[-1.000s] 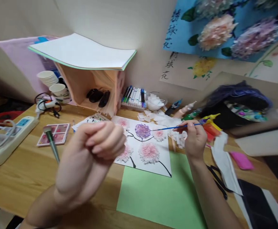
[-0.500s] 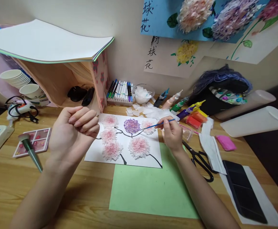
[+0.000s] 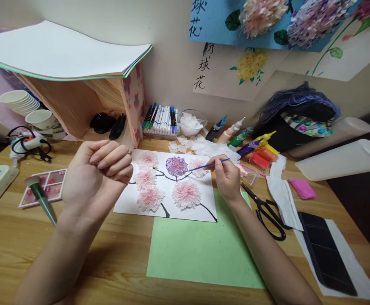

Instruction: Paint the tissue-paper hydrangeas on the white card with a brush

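A thin blue paintbrush is pinched in my right hand. Its tip points left, at the lower right edge of a purple paper flower; whether it touches I cannot tell. This flower sits on a white sheet among several pink-and-white paper flowers, with black branch lines drawn between them. Raised at the left edge of the sheet, my left hand is curled into a loose fist, palm side showing, with nothing visible in it. Green paper lies partly under the white sheet.
Black scissors and a black palette lie at right. Behind the sheet are paint bottles, markers and a bowl of white paper pieces. A green-handled brush and a pink box are at left.
The view has shifted slightly. The brush tip stays near the purple flower's lower right edge, and the right hand has moved only a little. My left hand keeps its curled pose.
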`<state>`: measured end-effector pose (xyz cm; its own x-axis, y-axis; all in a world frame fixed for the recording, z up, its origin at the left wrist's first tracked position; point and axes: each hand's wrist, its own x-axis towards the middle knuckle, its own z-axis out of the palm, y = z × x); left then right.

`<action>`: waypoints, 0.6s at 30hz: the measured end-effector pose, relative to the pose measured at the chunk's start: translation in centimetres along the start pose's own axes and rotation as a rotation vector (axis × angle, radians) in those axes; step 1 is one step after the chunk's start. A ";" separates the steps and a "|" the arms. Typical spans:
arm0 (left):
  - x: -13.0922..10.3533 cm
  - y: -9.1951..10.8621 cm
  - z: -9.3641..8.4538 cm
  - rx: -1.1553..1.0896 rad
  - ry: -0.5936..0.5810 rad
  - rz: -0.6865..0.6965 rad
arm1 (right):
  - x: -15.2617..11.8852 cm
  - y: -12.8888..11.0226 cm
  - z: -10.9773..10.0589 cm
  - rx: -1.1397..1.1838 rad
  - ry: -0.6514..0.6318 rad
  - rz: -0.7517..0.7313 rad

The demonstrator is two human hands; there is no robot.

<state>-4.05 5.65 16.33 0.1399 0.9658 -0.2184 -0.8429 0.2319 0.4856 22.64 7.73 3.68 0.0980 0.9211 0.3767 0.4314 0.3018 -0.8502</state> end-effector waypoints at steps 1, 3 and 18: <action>0.0 0.0 0.0 -0.003 -0.002 0.001 | 0.0 0.0 0.0 0.002 -0.003 0.001; -0.1 0.0 0.1 -0.009 0.000 0.001 | 0.0 -0.1 0.0 0.003 -0.010 0.005; -0.4 0.1 0.2 -0.003 0.008 0.004 | -0.2 -0.4 0.0 -0.070 -0.037 -0.024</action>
<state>-4.04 5.32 16.62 0.1323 0.9656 -0.2237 -0.8449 0.2279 0.4840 22.43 7.48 3.93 0.0539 0.9228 0.3814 0.4954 0.3069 -0.8126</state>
